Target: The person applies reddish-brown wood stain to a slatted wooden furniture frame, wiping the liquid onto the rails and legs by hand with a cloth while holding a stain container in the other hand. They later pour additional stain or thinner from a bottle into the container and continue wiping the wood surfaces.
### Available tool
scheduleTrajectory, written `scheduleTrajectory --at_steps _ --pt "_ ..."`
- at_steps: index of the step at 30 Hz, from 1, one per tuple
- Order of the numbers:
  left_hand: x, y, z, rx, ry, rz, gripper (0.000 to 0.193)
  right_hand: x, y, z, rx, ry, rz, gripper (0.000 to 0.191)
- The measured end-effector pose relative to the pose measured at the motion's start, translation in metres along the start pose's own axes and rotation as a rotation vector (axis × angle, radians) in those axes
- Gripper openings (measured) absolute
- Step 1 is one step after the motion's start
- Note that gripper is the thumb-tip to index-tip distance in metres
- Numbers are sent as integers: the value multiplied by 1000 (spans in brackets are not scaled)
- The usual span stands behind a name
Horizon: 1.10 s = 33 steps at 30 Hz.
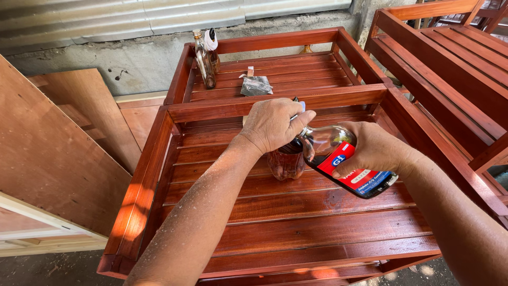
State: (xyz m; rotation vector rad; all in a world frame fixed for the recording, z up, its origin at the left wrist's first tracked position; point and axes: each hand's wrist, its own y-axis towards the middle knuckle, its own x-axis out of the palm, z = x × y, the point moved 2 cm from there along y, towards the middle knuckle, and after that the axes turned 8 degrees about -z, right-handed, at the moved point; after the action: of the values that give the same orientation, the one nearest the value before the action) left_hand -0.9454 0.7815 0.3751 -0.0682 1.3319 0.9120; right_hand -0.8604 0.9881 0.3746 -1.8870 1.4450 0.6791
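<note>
My right hand (373,148) grips a clear glass bottle (338,159) with a red and blue label, tilted with its neck pointing left and down. The neck sits over the mouth of a small glass jar (286,161) of dark reddish liquid, which stands on the slats of a red-brown wooden frame (296,222). My left hand (272,124) is closed over the top of the jar, right beside the bottle's neck, and seems to pinch a small object with a pale blue tip; most of it is hidden.
Two more bottles (205,58) stand at the far left corner of a second slatted frame. A dark rag or sheet (256,85) lies on its slats. Plywood boards (53,153) lean at the left. More red-brown frames (455,63) stand at the right.
</note>
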Motion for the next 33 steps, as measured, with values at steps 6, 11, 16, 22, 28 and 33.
scheduleTrajectory --at_steps 6,11,16,22,28,33 --pt "17 16 -30 -522 -199 -111 72 -5 -1 -6 46 -261 49 79" --pt "17 15 -63 -448 -444 -63 59 -6 -3 -6 143 -438 35 85" --pt "13 5 -68 -623 -744 -146 34 -5 -5 -8 213 -572 -23 75" --pt "14 0 -61 -775 -1059 -105 29 -5 -6 -18 215 -688 -59 71" --pt "17 -5 -89 -828 -1251 -88 20 -5 -5 -27 220 -737 -108 63" --pt "25 -9 -110 -880 -1309 41 27 -5 -3 -29 242 -771 -145 66"
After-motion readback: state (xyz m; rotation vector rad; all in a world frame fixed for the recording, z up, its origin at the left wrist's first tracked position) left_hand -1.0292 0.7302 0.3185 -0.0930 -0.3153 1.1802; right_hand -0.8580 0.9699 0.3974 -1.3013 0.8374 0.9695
